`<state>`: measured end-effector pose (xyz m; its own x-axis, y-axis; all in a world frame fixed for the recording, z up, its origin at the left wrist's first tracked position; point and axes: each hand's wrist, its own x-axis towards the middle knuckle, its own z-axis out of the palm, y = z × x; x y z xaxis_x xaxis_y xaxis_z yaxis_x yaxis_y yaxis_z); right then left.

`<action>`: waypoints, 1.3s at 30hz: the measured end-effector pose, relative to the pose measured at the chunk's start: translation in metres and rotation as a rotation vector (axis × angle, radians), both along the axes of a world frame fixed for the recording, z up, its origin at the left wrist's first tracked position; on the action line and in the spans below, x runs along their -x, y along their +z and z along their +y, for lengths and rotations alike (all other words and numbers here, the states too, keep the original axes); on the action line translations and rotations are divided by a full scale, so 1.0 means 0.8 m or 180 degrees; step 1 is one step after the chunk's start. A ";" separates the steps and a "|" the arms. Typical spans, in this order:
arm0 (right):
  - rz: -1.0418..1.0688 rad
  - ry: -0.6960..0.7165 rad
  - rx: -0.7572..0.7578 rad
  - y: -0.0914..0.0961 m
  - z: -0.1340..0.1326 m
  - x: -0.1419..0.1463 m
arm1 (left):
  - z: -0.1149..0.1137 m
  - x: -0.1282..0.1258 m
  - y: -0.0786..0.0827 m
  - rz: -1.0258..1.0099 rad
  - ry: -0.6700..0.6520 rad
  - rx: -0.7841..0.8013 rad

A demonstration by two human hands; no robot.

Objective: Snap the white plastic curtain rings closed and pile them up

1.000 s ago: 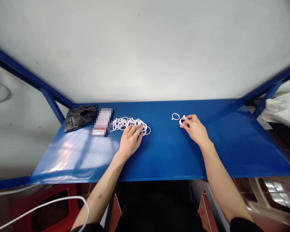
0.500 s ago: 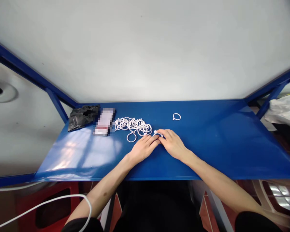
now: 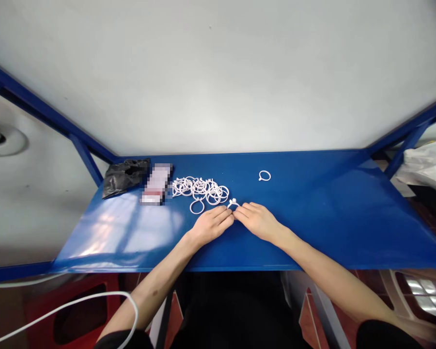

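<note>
Between my two hands is a white curtain ring, its small knob pointing away from me and its near part hidden by my fingers. My left hand grips the ring's left side, fingers closed. From the other side, my right hand pinches it. A pile of white curtain rings lies just beyond my left hand. One loose ring rests at the pile's near edge, and a single ring lies apart, farther back on the right.
The blue table meets a pale wall at its back. A black plastic bag and a blurred-out phone-like slab lie on the left. A white cable crosses the lower left. Blue frame bars rise on both sides.
Both hands have shifted slightly left and nearer to me with the ring. Its knob has turned and now shows clear of my right fingers. The other rings have not moved.
</note>
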<state>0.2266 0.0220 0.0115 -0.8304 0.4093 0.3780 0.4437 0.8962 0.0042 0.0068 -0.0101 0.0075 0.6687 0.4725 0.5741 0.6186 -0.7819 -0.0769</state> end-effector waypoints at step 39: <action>0.0613 -0.0141 0.0185 -0.007 -0.002 -0.002 | 0.003 -0.031 -0.013 -0.0250 0.0670 0.0294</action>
<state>0.2280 0.0203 0.0061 -0.7258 0.4696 0.5027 0.4703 0.8720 -0.1356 0.0315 -0.0080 -0.0028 0.5048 0.6496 0.5684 0.7700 -0.6366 0.0437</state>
